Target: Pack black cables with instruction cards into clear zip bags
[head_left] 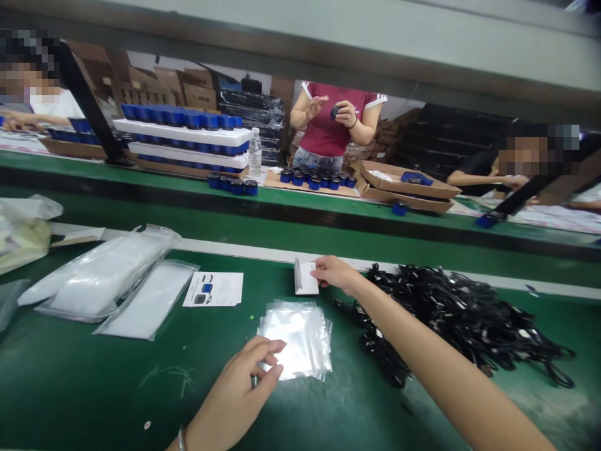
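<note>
My right hand (335, 274) reaches forward, fingers and thumb closed on the right edge of a small stack of white folded papers (307, 279). Its fingertips are partly hidden. My left hand (244, 382) hovers at the near left corner of a stack of clear plastic bags (300, 341), fingers slightly curled and apart, with nothing visible between them. Those bags lie flat, just nearer to me than the white papers. To the right of the papers spreads a heap of black coiled cables (441, 313), partly behind my right forearm.
A printed leaflet (213, 289) and filled plastic packs (107, 272) lie on the left. Beyond the green bench (211, 401), a raised ledge carries blue-and-black round items (314, 181), stacked white trays (188, 133), a water bottle (255, 153) and cardboard trays (408, 194). Several co-workers are behind it.
</note>
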`<action>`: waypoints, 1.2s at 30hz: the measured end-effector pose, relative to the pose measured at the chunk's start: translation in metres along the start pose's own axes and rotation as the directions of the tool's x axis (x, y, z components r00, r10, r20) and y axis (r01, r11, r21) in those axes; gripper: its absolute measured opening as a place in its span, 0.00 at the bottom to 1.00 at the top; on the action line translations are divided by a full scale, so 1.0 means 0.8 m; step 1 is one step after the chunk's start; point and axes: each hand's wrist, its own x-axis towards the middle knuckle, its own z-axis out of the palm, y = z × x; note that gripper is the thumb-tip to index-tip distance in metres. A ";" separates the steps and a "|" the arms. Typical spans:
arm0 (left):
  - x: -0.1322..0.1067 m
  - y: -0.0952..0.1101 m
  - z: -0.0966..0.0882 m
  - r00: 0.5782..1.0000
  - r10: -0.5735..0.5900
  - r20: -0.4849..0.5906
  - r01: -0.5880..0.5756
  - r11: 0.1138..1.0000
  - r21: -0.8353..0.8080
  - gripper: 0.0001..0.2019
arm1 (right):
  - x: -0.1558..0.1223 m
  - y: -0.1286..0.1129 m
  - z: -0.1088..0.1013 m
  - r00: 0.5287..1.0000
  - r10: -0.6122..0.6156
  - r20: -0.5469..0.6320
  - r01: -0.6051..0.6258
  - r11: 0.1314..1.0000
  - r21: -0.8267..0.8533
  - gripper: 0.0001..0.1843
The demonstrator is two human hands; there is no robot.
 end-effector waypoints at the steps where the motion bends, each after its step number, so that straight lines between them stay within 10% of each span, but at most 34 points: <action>1: -0.001 -0.001 0.000 1.000 0.009 0.014 -0.009 1.000 0.012 0.16 | 0.005 0.003 0.003 1.000 -0.008 -0.012 0.007 0.998 -0.058 0.12; 8: -0.005 -0.005 -0.011 0.996 0.083 0.024 -0.085 0.989 0.118 0.13 | -0.003 0.018 0.007 0.959 -0.178 -0.223 0.090 0.930 -0.357 0.16; 13: 0.017 -0.020 -0.087 0.952 0.274 -0.136 -0.135 0.775 0.618 0.15 | -0.058 -0.010 0.015 0.875 -0.361 -0.324 0.201 0.877 -0.435 0.15; 20: 0.093 -0.030 -0.183 0.985 0.159 -0.062 -0.029 0.517 0.855 0.33 | -0.084 -0.083 0.087 0.830 -0.533 0.166 0.554 0.750 -0.362 0.09; 26: 0.112 -0.021 -0.184 0.994 0.095 -0.053 0.012 0.390 0.921 0.14 | -0.053 -0.084 0.116 0.856 -0.489 0.167 0.512 0.757 -0.406 0.09; 36: 0.080 -0.031 -0.166 0.942 0.311 -0.124 0.004 0.362 0.932 0.21 | -0.013 -0.096 0.162 0.877 -0.479 0.036 0.444 0.780 -0.442 0.24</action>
